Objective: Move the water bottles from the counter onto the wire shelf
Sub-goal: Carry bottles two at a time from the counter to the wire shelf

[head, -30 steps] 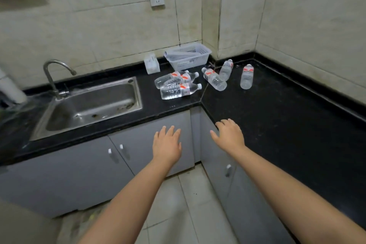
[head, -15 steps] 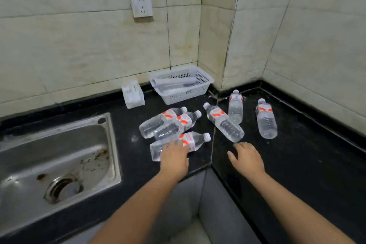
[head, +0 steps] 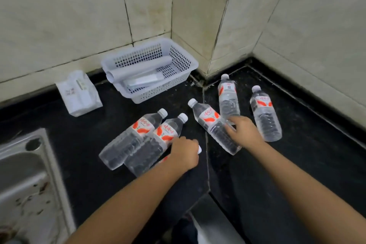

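Several clear water bottles with red-and-white labels lie on their sides on the black counter [head: 79, 150], in the corner. My left hand [head: 184, 153] is closed over the nearest bottle, which is mostly hidden; only its white cap [head: 199, 149] shows. Two more bottles [head: 126, 142] [head: 156, 142] lie side by side just left of that hand. My right hand [head: 244, 131] wraps its fingers around a slanted bottle [head: 208, 119] in the middle. Two further bottles [head: 227, 95] [head: 265, 117] lie behind and to the right. No wire shelf is in view.
A white perforated plastic basket [head: 158, 95] with rolled items inside stands against the back wall. A white tissue pack [head: 79, 93] lies to its left. A steel sink [head: 21, 184] fills the lower left. Tiled walls close off the corner.
The view has closed in on the corner. Both hands moved forward onto the bottles: the left now covers the nearest one, and the right has reached the slanted middle one.
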